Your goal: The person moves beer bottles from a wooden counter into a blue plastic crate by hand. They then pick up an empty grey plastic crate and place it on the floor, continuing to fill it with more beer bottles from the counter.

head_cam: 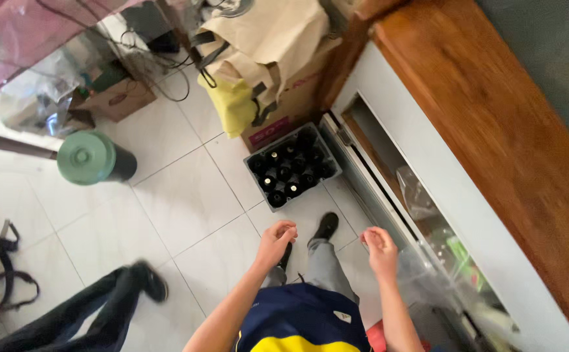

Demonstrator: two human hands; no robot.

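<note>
1. Both hands are empty: the left hand (276,238) is loosely curled with the fingers bent toward the palm, and the right hand (380,248) is half closed, fingertips drawn together, grasping nothing that can be seen.
2. Landmark for everything else is the grey crate (292,166), which stands on the white tiled floor (186,195) just ahead of the hands, closer to the left one.
3. Right of the crate runs a long wooden counter (493,124) with a white front panel (440,189) beneath it.
4. An open compartment (421,195) in that front, right of the crate, holds clear plastic wrapping and some green items, too blurred to make out.
5. Behind the crate lean brown paper bags (271,39) with dark handles, a cardboard box (284,107) under them and a yellow bag (232,104) touching them.
6. Left of the crate, well apart, stands a dark cylinder with a green lid (85,158).
7. Farther left and behind it sits another cardboard box (118,98) among clear plastic and black cables.
8. Near the crate on the person's side, grey trouser legs end in black shoes (327,226), one just beside the crate's corner.
9. Far left of the crate, another person's leg in dark trousers (89,313) stretches over the tiles, a black strap (1,274) beyond it.
10. Inside the crate stand dark bottles (284,173), upright in their cells, several cells filled.
</note>
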